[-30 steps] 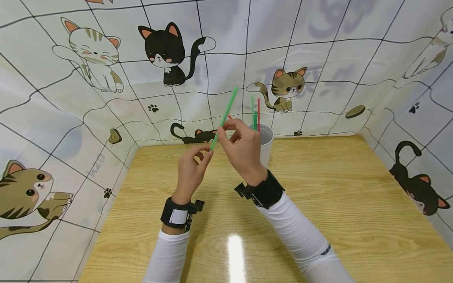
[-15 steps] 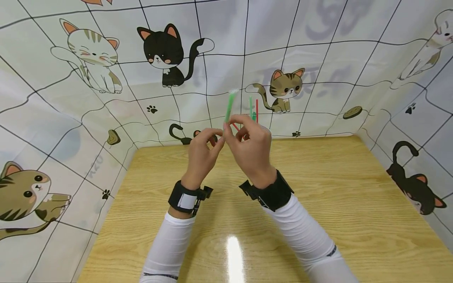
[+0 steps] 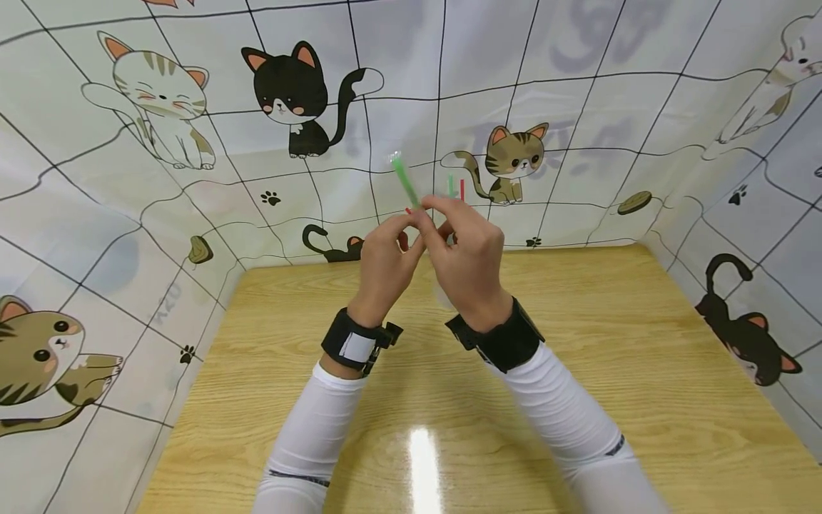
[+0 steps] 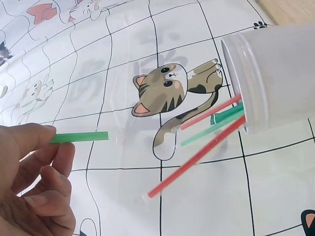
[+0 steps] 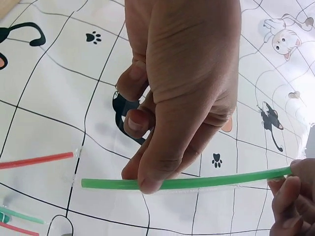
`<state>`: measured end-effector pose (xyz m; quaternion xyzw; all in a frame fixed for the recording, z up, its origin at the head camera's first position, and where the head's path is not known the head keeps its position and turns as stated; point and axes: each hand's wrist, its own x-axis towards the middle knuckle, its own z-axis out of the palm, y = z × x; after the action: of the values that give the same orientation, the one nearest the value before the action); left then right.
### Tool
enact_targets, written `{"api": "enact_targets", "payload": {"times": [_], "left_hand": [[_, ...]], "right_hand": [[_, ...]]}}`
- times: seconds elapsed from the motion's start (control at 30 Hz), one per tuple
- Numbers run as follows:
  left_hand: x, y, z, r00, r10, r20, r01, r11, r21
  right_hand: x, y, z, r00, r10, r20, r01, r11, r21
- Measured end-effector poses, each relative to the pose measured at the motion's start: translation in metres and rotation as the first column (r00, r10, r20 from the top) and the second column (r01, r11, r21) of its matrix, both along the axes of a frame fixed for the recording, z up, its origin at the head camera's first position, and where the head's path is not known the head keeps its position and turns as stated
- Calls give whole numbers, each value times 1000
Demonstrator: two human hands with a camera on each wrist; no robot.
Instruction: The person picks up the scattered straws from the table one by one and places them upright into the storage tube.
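Note:
A green drinking straw (image 5: pixel 221 181) in a clear thin wrapper is held between both hands above the table. My right hand (image 3: pixel 472 250) pinches it between thumb and index finger, with a short length sticking out past them. Thumb and fingers of my left hand (image 3: pixel 388 260) pinch the other end, which the right wrist view shows at its right edge. Crinkled clear film extends past the straw's free tip in the left wrist view. Close behind the hands, a pale cup (image 4: pixel 280 73) holds several red and green straws; from the head, the right hand hides most of it.
A wood-grain table (image 3: pixel 578 357) lies under the arms. Cloth printed with cats and a black grid (image 3: pixel 411 86) rises behind and at both sides. A red straw (image 4: pixel 197 157) leans out of the cup.
The left hand has moved right and up to meet the right hand. The straw's free tip has swung from leaning right to leaning left, and both hands have shifted slightly right.

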<state>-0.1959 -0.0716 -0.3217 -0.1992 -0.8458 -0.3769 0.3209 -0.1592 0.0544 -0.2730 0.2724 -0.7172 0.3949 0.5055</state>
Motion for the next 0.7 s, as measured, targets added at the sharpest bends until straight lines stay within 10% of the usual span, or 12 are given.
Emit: {"api": "enact_targets", "payload": {"times": [0.7], "left_hand": [[2,4,3,998,9,58,-7,999,-33]], "right_hand": [[-39,25,-14,976,-139,170,137,990,23]]}}
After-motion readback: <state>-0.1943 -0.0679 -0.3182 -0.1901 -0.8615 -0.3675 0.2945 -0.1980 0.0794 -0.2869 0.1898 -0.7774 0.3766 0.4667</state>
